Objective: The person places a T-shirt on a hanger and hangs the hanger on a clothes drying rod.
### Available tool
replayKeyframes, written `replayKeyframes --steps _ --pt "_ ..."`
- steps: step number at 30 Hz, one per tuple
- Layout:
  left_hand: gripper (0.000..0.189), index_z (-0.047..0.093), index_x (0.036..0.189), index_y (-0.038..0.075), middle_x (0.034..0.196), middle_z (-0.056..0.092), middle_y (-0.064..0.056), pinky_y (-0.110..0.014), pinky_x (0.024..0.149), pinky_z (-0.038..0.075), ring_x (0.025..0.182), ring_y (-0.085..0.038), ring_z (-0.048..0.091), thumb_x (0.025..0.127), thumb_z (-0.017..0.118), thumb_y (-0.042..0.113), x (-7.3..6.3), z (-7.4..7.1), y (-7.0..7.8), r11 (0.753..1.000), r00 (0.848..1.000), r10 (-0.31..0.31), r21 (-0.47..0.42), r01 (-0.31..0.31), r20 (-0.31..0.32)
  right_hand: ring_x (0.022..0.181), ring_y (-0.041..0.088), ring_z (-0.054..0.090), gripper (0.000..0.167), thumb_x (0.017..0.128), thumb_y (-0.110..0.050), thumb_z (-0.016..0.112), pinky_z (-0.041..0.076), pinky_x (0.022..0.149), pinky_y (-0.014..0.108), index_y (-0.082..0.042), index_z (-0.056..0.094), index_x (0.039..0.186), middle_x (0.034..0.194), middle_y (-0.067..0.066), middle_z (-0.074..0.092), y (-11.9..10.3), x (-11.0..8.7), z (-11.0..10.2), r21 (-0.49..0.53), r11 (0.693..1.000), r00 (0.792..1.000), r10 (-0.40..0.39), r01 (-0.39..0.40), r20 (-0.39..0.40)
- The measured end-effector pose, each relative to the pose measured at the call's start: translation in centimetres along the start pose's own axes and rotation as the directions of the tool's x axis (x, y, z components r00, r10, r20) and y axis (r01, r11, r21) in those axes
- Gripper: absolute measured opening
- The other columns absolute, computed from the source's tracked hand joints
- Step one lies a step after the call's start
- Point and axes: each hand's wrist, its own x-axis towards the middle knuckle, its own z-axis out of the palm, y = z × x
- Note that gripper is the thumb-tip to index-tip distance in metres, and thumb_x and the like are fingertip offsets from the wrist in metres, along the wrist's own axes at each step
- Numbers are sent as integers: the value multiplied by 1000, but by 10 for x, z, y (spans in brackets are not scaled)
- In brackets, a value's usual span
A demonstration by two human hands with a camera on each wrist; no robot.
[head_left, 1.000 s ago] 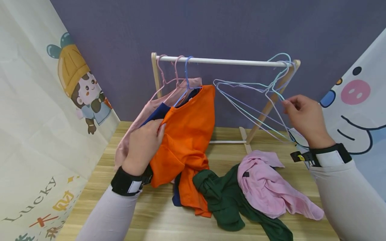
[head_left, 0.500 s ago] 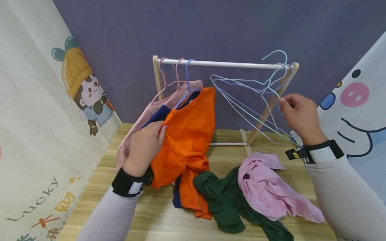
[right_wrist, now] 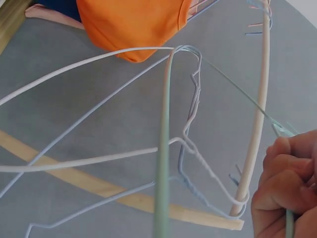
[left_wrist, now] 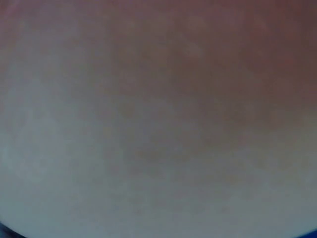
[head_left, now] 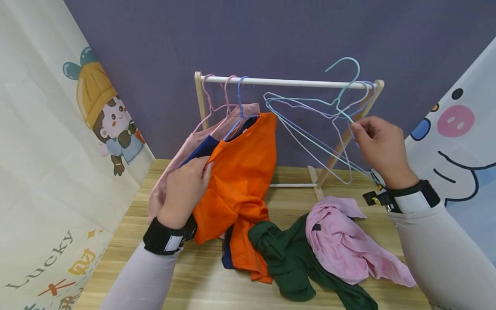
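My left hand (head_left: pixel 184 189) pinches the edge of an orange garment (head_left: pixel 242 159) at the left of the head view. A blue hanger (head_left: pixel 240 94) hooked on the rail runs down at that garment's neckline. On the right, my right hand (head_left: pixel 383 148) holds a mint green hanger (head_left: pixel 358 69) by its shoulder. The mint hanger's hook stands above the rail, off it. Behind its arm, a white hanger (right_wrist: pixel 99 159) and a lilac-blue hanger (right_wrist: pixel 99 106) hang from the rail's right end, overlapping it. Only a blurred, close surface fills the left wrist view.
The rack has a white rail (head_left: pixel 286 82) and wooden legs (head_left: pixel 337 150). Pink hangers (head_left: pixel 226 92) bear a pale pink garment (head_left: pixel 174 161) and a navy garment (head_left: pixel 201 150) shows beside it. A dark green garment (head_left: pixel 288 258) and a pink garment (head_left: pixel 345 241) lie crumpled on the wooden table (head_left: pixel 128 258).
My right hand has moved left with the mint hanger, and its hook has come up off the rail. The other hangers beside it shifted slightly. My left hand keeps its place on the orange garment.
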Motion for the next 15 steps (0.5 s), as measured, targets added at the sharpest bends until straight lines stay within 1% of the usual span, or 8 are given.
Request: replayKeyframes --steps 1,3,7,8,11,15 --pt "22 73 108 4 76 67 -12 -37 53 55 55 -26 57 104 65 24 0 0 0 1000 1000 0 0 0 0 64 -2 48 25 103 -27 66 34 54 14 -4 76 105 75 -18 58 -2 -1 0 4 1000 1000 -13 13 0" --pt "22 74 108 4 78 68 -12 -37 52 55 55 -27 57 104 65 24 -1 0 0 1000 1000 0 3 0 1 61 -1 46 22 102 -23 67 33 53 16 -3 75 103 73 -14 58 -5 -4 1 13 998 999 -54 54 4" --pt "22 74 108 4 78 69 -12 -36 52 55 56 -27 58 104 65 24 -2 1 0 1000 1000 1 6 -1 1 57 3 40 16 101 -16 68 29 52 18 -1 74 102 71 5 59 -11 -12 2 8 990 990 -142 142 11" --pt "22 74 107 4 78 69 -12 -37 52 55 56 -27 58 104 65 24 -2 1 0 1000 1000 2 7 -2 0 57 3 40 15 101 -14 69 29 52 19 0 73 102 71 8 59 -13 -15 3 4 989 989 -150 150 10" --pt "22 74 107 4 79 69 -13 -37 53 55 56 -27 59 104 64 24 -3 1 0 1000 1000 4 5 -4 -1 58 2 39 15 101 -14 69 29 52 19 0 73 102 71 10 59 -12 -26 4 -14 991 991 -133 134 9" --pt "22 73 108 5 83 71 -13 -37 51 54 57 -28 59 104 64 24 -3 0 1 1000 1000 -3 -8 3 -9 57 1 40 18 101 -17 69 30 51 18 0 74 105 73 11 62 -5 -48 4 -2 998 998 -63 63 -1"
